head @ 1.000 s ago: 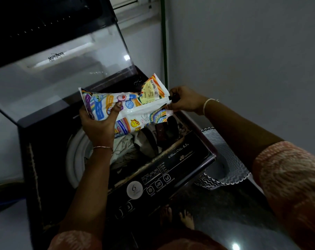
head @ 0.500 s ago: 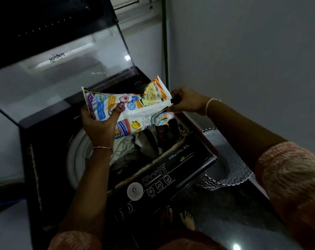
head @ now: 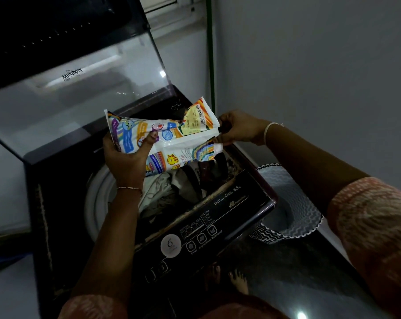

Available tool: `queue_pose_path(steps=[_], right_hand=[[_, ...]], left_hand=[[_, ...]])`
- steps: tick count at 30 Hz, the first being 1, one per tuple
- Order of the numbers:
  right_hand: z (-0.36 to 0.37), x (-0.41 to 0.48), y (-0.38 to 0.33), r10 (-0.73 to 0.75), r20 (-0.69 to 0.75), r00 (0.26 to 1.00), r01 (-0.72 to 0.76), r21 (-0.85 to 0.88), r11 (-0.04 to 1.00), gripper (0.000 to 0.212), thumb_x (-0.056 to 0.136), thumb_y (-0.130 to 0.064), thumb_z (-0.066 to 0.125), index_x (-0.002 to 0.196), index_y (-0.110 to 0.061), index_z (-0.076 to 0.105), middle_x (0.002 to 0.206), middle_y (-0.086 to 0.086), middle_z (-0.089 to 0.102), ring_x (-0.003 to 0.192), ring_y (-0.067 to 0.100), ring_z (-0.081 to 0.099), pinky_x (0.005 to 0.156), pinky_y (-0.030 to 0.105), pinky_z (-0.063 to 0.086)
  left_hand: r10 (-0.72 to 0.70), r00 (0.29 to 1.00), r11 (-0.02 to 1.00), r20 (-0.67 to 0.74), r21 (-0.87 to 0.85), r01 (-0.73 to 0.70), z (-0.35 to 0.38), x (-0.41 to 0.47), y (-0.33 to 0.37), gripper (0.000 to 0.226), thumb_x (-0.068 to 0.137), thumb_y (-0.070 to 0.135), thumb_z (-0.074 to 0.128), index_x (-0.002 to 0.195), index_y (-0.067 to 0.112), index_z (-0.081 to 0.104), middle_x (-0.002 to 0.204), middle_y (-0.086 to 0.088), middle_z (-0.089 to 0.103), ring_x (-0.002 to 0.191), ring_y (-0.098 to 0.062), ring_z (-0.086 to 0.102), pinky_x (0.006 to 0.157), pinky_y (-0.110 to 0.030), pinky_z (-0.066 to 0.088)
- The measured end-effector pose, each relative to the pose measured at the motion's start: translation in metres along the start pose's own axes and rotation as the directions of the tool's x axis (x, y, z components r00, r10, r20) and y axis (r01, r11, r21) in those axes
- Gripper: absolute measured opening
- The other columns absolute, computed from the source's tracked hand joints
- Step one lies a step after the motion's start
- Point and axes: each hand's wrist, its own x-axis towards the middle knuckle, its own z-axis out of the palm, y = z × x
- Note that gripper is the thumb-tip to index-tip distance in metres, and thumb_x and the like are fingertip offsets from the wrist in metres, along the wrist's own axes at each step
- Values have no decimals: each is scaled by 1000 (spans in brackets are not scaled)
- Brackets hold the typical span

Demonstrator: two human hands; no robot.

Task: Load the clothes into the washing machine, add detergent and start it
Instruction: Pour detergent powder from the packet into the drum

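A white, brightly printed detergent packet [head: 172, 137] lies sideways in the air over the open top-load washing machine [head: 218, 212]. My left hand [head: 126, 155] grips its left end, thumb across the front. My right hand [head: 237, 128] pinches the packet's right end, where a small dark clip or tab shows between the fingers. Below the packet, clothes [head: 172, 192] in pale and dark colours fill the drum. The glass lid [head: 80, 88] stands raised behind. The control panel with its round dial [head: 170, 245] faces me at the front.
A woven basket [head: 293, 217] with a zigzag rim stands on the dark floor right of the machine, against the grey wall. My bare feet [head: 227, 279] are just in front of the machine. A green pipe [head: 210, 54] runs up the corner.
The packet and both hands have barely shifted, lifting slightly. Both hands keep their hold on the packet's ends.
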Motion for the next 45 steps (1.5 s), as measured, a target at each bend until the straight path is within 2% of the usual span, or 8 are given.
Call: queue_pose_path(steps=[12, 16, 21, 25, 31, 34, 39, 45], right_hand=[[0, 5, -17, -32, -46, 998, 37, 101, 994, 25, 80, -6, 73, 99, 0, 60, 102, 20, 68, 82, 21, 67, 73, 29, 60], [3, 12, -32, -16, -36, 999, 20, 113, 993, 29, 80, -9, 73, 105, 2, 62, 109, 23, 67, 98, 31, 67, 86, 43, 57], [12, 16, -52, -39, -26, 999, 41, 92, 995, 9, 81, -8, 72, 86, -11, 65, 102, 18, 69, 88, 23, 67, 73, 27, 59], [19, 18, -75, -71, -15, 997, 72, 25, 997, 24, 83, -9, 71, 104, 2, 67, 99, 15, 70, 69, 12, 65, 52, 14, 53], [37, 19, -125, -174, 6, 985, 174, -15, 985, 28, 78, -6, 75, 101, 9, 68, 103, 21, 71, 69, 13, 62, 58, 16, 54], [57, 16, -156, -216, 23, 976, 216, 7, 976, 22, 77, -6, 76, 97, 2, 71, 90, 15, 70, 65, 14, 62, 59, 20, 56], [107, 5, -204, -278, 117, 954, 260, 147, 954, 17, 77, 2, 73, 93, 7, 70, 81, 21, 67, 72, 30, 60, 73, 44, 52], [174, -24, -252, -325, 259, 909, 255, 269, 929, 9, 77, 4, 72, 74, -3, 66, 60, 9, 62, 39, 10, 55, 41, 16, 45]], left_hand=[[-122, 988, 990, -95, -77, 115, -1, 6, -9, 53, 68, 12, 85, 112, 1, 57, 96, -1, 69, 68, 2, 69, 60, -17, 54], [-246, 963, 961, -108, -160, 227, -9, 10, -19, 58, 68, 19, 86, 116, -2, 60, 107, -11, 71, 76, -11, 72, 65, -28, 59], [-406, 909, 889, -93, -271, 369, -18, 1, -28, 48, 72, 21, 83, 114, 10, 64, 102, -5, 73, 74, -13, 73, 64, -33, 60], [-555, 831, 801, -26, -285, 526, -31, -8, -41, 46, 73, 36, 81, 112, 16, 67, 99, -4, 74, 79, -19, 74, 64, -34, 58], [-613, 717, 580, 331, -428, 693, -47, -27, -29, 46, 89, 45, 52, 126, 19, 59, 123, -7, 66, 112, -26, 62, 84, -38, 55], [-623, 699, 489, 351, -523, 698, -58, -38, -16, 47, 95, 50, 37, 121, 17, 58, 118, -10, 63, 95, -28, 70, 73, -38, 60], [-687, 709, 552, 158, -522, 651, -79, -60, 4, 73, 85, 64, 49, 141, 18, 43, 142, -10, 49, 127, -30, 51, 105, -47, 40], [-565, 825, 614, 19, -657, 437, -118, -74, 34, 47, 105, 37, 17, 146, 19, 30, 148, -7, 37, 136, -33, 36, 99, -42, 34]])
